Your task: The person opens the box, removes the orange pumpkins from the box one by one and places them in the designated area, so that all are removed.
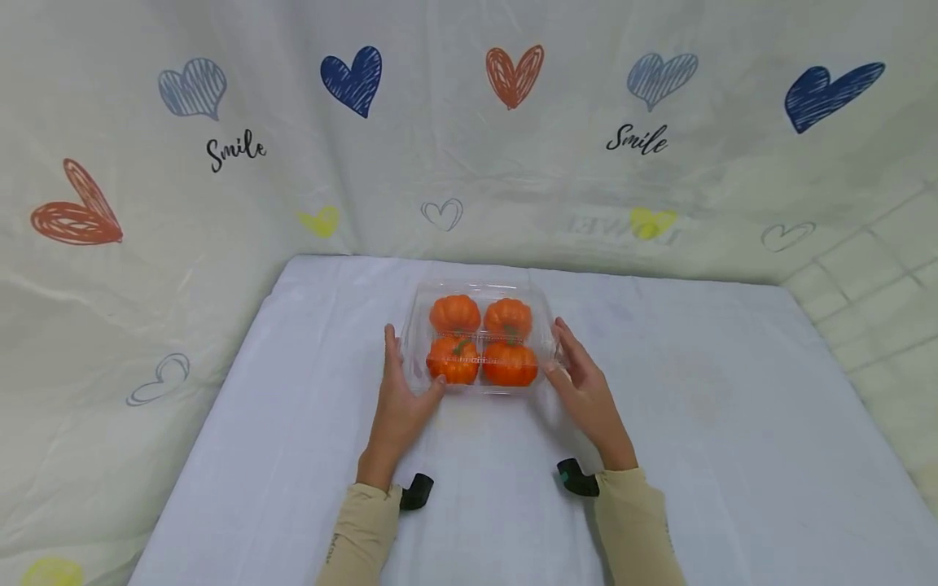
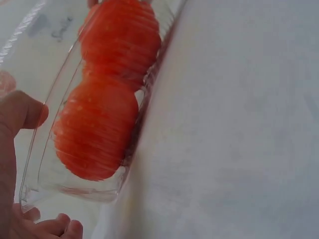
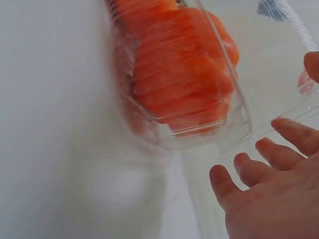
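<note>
A clear plastic clamshell box point(image 1: 479, 391) holds several small orange pumpkins, among them one at the front left point(image 1: 453, 362) and one at the front right point(image 1: 510, 364). At the box's left side is my left hand point(image 1: 401, 407), its thumb on the front left rim and its fingers along the side. My right hand point(image 1: 589, 399) is at the opposite side. In the right wrist view its fingers point(image 3: 271, 154) are fairly straight and spread beside the box; whether they all touch it is unclear. Both wrist views show pumpkins through the plastic wall.
A white cloth covers the table point(image 1: 703, 423). Behind it hangs a pale curtain point(image 1: 454, 146) printed with hearts and "Smile". A small black device sticks out at the left wrist point(image 1: 417, 491) and another at the right wrist point(image 1: 577, 478).
</note>
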The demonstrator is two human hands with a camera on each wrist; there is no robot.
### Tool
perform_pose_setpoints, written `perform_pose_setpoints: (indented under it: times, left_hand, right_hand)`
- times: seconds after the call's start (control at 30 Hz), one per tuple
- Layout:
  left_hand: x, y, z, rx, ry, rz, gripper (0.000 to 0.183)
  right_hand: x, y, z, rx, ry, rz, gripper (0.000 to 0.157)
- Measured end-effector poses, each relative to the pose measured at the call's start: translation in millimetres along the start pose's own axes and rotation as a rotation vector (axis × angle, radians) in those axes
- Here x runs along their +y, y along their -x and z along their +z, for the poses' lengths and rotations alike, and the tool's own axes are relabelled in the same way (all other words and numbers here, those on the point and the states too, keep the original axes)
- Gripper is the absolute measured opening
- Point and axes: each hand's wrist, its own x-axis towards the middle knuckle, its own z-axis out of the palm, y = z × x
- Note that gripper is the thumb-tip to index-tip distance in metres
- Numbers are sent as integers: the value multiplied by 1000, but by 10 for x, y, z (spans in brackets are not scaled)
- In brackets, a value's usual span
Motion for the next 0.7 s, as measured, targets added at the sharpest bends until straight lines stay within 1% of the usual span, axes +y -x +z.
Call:
perform_pose_setpoints:
  times: [0.1,0.17,0.27,0.37,0.43,0.53,0.63,0.7]
  left_hand:
    - [12,-26,-14,-65,-53,17,113]
    - [20,-38,-20,-94,-85,35,112]
    - [35,-43,-30,-109,-132,35,112]
    - [42,-39,-46,-122,-162,20,119]
    - [40,-45,-50,-145,-174,16,122]
    - [34,-45,-54,-170,-175,19,121]
    - [42,-27,-62,-183,-176,8,118]
    - [53,-12,-66,-189,-177,2,117]
  right_hand:
    - [-74,13,-39,28,-8,-19,62]
    - [-111,13,-59,24,-10,-31,62]
    - [-148,-28,-92,4,20,-56,60]
    - [-201,-108,-157,-15,44,-88,57]
    - [-246,-178,-222,-15,58,-111,55]
    - [-336,-322,-308,-52,-36,-138,57]
    - [-402,-488,-361,-110,-181,-142,64]
    - [-443,-595,-384,-131,-241,-136,68]
